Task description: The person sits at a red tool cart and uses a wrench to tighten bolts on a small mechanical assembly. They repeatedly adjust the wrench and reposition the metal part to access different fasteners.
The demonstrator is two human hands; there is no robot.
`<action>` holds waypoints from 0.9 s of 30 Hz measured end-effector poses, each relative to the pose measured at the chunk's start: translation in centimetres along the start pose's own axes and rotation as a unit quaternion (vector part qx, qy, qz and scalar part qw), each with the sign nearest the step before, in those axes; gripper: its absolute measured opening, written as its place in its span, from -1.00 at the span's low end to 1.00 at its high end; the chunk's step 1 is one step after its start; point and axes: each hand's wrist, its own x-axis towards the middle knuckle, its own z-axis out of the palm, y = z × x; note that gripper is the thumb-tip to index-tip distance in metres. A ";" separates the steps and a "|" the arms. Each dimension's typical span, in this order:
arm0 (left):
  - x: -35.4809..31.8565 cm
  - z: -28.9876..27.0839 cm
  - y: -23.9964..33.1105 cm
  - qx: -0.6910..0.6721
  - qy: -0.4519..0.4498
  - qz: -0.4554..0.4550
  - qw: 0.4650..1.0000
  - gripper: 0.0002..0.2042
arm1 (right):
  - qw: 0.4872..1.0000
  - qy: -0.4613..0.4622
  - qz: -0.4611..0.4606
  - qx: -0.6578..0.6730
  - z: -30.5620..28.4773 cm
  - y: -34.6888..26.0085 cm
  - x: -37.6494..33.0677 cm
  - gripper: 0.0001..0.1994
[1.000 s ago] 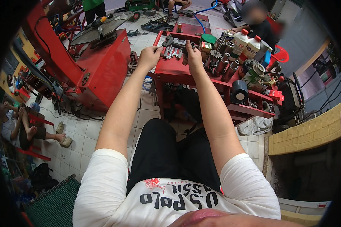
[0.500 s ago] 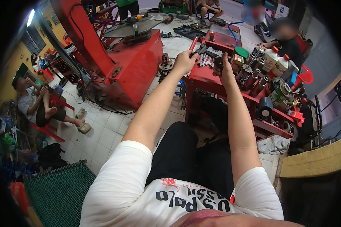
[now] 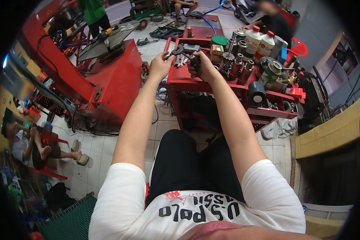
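Over the red tool trolley (image 3: 187,83), my left hand (image 3: 161,67) is closed around the end of a dark metal tool (image 3: 177,49) that looks like an adjustable wrench, its head pointing up and right. My right hand (image 3: 206,69) is closed on a dark, roundish object (image 3: 195,62), mostly covered by my fingers, so its kind is unclear. Between the hands, several shiny wrenches (image 3: 181,61) lie on the trolley top. Just right of my right hand are a toothed sprocket (image 3: 228,57) and several metal cylinders (image 3: 236,66).
Two white bottles with red caps (image 3: 252,37) and a green-and-white can (image 3: 271,73) crowd the trolley's right side. A large red machine (image 3: 115,86) stands at left. One person (image 3: 25,140) sits far left; another (image 3: 273,24) is beyond the trolley. A yellow padded bench (image 3: 328,130) lies right.
The view has swung right, so the trolley and both hands appear further left. My right hand has turned, its raised thumb now lowered over the dark object. The left still grips its tool.
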 end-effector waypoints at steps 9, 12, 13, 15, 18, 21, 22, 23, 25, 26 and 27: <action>-0.6 -0.3 2.6 0.027 -0.030 -0.027 0.999 -0.49 | 0.917 0.281 -0.264 0.106 -1.7 -0.4 0.7 -0.57; -0.9 -0.8 2.4 0.029 -0.035 -0.029 0.999 -0.53 | 0.900 0.312 -0.284 0.107 -0.9 -0.3 0.8 -0.56; -1.0 -0.9 2.5 0.029 -0.037 -0.026 0.999 -0.55 | 0.903 0.308 -0.280 0.104 -1.0 -0.2 0.7 -0.56; -1.0 -0.9 2.7 0.038 -0.041 -0.024 0.998 -0.56 | 0.914 0.283 -0.273 0.098 -1.2 -0.2 0.7 -0.55; -1.0 -0.6 3.2 0.040 -0.048 -0.022 0.998 -0.58 | 0.917 0.286 -0.258 0.104 -1.8 -0.4 0.9 -0.55; -1.1 -0.9 2.8 0.048 -0.049 -0.018 0.998 -0.59 | 0.911 0.297 -0.270 0.097 -0.9 -0.3 0.8 -0.55; -1.1 -0.9 2.9 0.050 -0.049 -0.015 0.997 -0.59 | 0.910 0.293 -0.270 0.115 -1.0 -0.3 0.7 -0.56; -1.2 -0.8 2.9 0.051 -0.049 -0.014 0.997 -0.59 | 0.909 0.288 -0.270 0.132 -1.1 -0.3 0.6 -0.56; -1.2 -0.8 3.0 0.053 -0.050 -0.011 0.997 -0.60 | 0.905 0.289 -0.278 0.145 -1.1 -0.3 0.5 -0.56; -1.2 -0.8 3.0 0.055 -0.050 -0.011 0.997 -0.60 | 0.901 0.295 -0.285 0.140 -1.0 -0.3 0.6 -0.55; -1.2 -0.8 3.0 0.056 -0.051 -0.011 0.997 -0.60 | 0.898 0.300 -0.292 0.135 -0.8 -0.3 0.7 -0.55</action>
